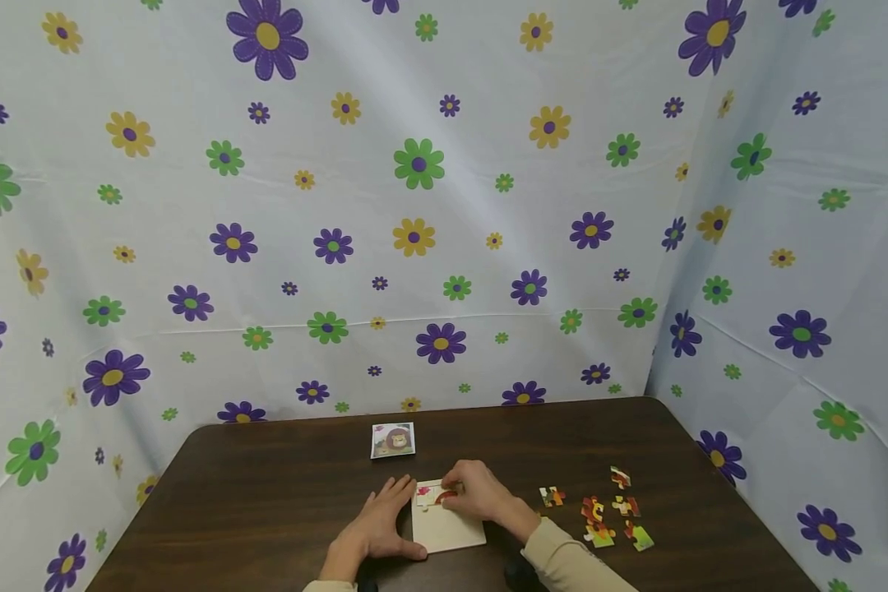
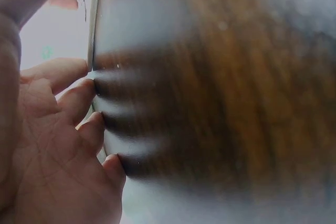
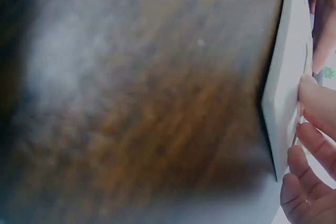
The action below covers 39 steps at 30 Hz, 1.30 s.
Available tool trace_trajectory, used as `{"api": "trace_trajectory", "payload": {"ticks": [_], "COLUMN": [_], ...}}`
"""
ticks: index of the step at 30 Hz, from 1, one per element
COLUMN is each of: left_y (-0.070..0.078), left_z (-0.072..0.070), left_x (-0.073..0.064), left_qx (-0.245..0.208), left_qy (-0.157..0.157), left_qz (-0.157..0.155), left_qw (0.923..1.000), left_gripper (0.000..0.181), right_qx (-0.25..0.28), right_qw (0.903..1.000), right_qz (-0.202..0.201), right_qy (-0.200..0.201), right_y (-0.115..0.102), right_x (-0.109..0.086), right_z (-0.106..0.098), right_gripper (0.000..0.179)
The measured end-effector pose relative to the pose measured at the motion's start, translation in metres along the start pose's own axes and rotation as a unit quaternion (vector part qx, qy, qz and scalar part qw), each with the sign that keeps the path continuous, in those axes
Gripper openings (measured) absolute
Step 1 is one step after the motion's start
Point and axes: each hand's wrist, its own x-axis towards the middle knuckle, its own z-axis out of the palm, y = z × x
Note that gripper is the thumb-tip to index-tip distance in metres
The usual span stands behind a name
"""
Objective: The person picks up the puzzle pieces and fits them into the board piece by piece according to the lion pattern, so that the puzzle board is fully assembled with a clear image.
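A square pale puzzle board [image 1: 450, 530] lies on the dark table. Along its upper left are puzzle pieces [image 1: 426, 494] with a pink flower on white. My left hand [image 1: 379, 520] rests with spread fingers at the board's left side, thumb by the lower left corner and index finger by the upper left one. In the left wrist view its fingertips [image 2: 93, 121] meet the tabletop. My right hand [image 1: 479, 493] pinches a brown-red puzzle piece [image 1: 446, 496] at the board's top, partly covered by the fingers. The right wrist view shows thumb and fingers [image 3: 313, 100] at the board's face.
Several loose puzzle pieces [image 1: 598, 534] lie right of the board, some touching each other. A small picture card [image 1: 393, 441] with a lion stands out behind the board. A flowered white curtain [image 1: 444, 271] borders the brown table [image 1: 266, 493] at the back and sides.
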Motion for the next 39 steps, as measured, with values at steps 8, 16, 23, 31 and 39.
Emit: {"api": "trace_trajectory", "payload": {"ticks": [8,16,23,31,39], "left_y": [-0.002,-0.002,-0.001,-0.003,-0.005], "left_z": [0.001,0.004,0.002,0.003,0.004], "left_x": [0.0,0.0,0.001,0.002,0.003], "left_qx": [0.007,0.004,0.002,0.008,0.002], "left_qy": [0.002,-0.005,0.0,0.0,0.0], "left_qz": [0.005,0.001,0.001,0.001,0.004], "left_qw": [1.0,1.0,1.0,1.0,1.0], "left_gripper": [0.106,0.106,0.104,0.104,0.104], "right_qx": [0.013,0.007,-0.005,-0.006,0.006], "right_qw": [0.9996,0.998,0.9973,0.9966,0.9967], "right_qz": [0.0,-0.056,-0.066,-0.07,-0.064], "right_qy": [0.027,0.027,0.033,0.043,0.049], "right_y": [0.002,0.009,0.008,0.008,0.005], "right_x": [0.0,0.0,0.003,0.005,0.005], "right_z": [0.008,0.016,0.017,0.021,0.017], "right_gripper": [0.012,0.006,0.008,0.006,0.007]}}
